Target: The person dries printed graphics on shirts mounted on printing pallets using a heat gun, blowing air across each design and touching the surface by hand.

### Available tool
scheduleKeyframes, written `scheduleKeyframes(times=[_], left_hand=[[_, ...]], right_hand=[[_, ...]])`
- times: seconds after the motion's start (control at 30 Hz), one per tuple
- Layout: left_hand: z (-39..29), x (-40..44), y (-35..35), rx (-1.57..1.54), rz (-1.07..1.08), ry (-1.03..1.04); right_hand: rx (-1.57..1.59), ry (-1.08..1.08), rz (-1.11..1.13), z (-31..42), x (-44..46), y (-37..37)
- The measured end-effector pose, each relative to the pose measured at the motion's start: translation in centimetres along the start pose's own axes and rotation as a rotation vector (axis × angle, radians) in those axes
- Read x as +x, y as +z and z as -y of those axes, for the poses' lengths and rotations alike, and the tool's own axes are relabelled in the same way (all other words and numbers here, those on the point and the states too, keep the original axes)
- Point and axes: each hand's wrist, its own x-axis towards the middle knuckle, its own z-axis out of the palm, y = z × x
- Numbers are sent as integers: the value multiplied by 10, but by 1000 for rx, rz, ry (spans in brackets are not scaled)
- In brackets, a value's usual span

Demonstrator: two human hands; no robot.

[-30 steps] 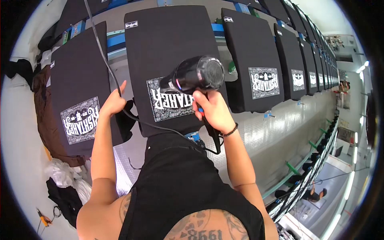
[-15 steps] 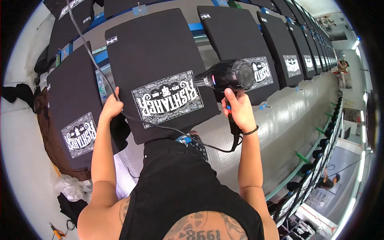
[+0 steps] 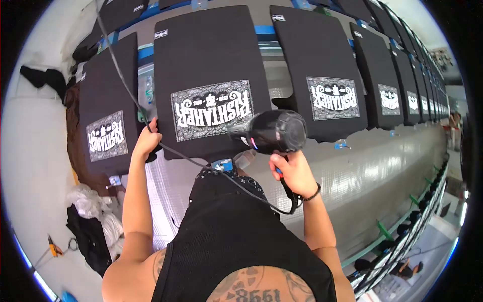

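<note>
Here's the right hand [image 3: 296, 173] wrapped round the handle of the black hair dryer [image 3: 274, 132], nozzle at the lower right corner of the white-lettered print [image 3: 211, 108] on a black fabric panel [image 3: 209, 50]; contact's hard to judge! Left hand [image 3: 146, 142] curled around the grey power cord [image 3: 119, 69].

Bright in here, glare streaks the grey floor [image 3: 332, 173], strip lights [image 3: 463, 211] glow far right, and fisheye distortion bends the blackened edges!
</note>
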Motion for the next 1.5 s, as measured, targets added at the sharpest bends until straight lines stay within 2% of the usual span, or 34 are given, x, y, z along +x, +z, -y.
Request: scheduleKeyframes(times=[0.07, 0.2, 0.27, 0.3, 0.37, 0.4, 0.47, 0.67, 0.7, 0.73, 0.83, 0.93, 0.97, 1.03, 1.07, 1.2, 1.27, 1.33, 1.43, 1.5], left_hand=[[9, -18, 5, -32, -65, -82], [46, -27, -4, -40, -197, -40], [51, -32, -10, -14, -244, -48], [54, -34, -7, 65, -331, -3], [50, -39, -10, 158, -368, -26], [90, -15, -14, 188, -458, 106], [75, -22, -10, 211, -436, 89], [4, -41, 28, -130, -92, 228], [-17, -47, 40, -178, -41, 216], [-23, -41, 49, -194, -6, 290], [-45, -21, 84, -156, -14, 412], [-68, 0, 130, -146, -34, 492], [-76, 5, 147, -154, -51, 517], [-92, 16, 181, -245, -6, 506], [-94, 26, 199, -282, -15, 510], [-122, 56, 272, -312, -53, 474], [-138, 68, 306, -190, -60, 436], [-137, 90, 333, -103, -103, 489], [-138, 106, 360, 81, -182, 500], [-142, 105, 373, 170, -261, 502]], right_hand=[[21, -13, 94, 3, 17, 12], [-93, -38, 207, 15, 53, 46], [-20, -63, 274, 22, 75, 64], [-52, -77, 265, 29, 85, 75], [-50, -70, 226, 50, 98, 91], [-79, -109, 183, 57, 105, 95], [-96, -160, 99, 62, 113, 90], [-230, -139, -110, 71, 51, 9], [-204, -114, -105, 66, 40, -6], [-173, -84, -96, 59, 28, -21], [-185, 25, -86, 29, 1, -60], [28, 43, -165, 14, -18, -88], [89, -60, -194, 6, -23, -100], [96, -119, -274, 1, -28, -130], [25, -124, -311, 1, -31, -147], [117, -189, -400, -4, -32, -210], [133, -211, -382, -6, -26, -236], [154, -221, -386, -4, -13, -250], [23, -238, -366, 7, 6, -263], [153, -191, -338, 12, 16, -273]])
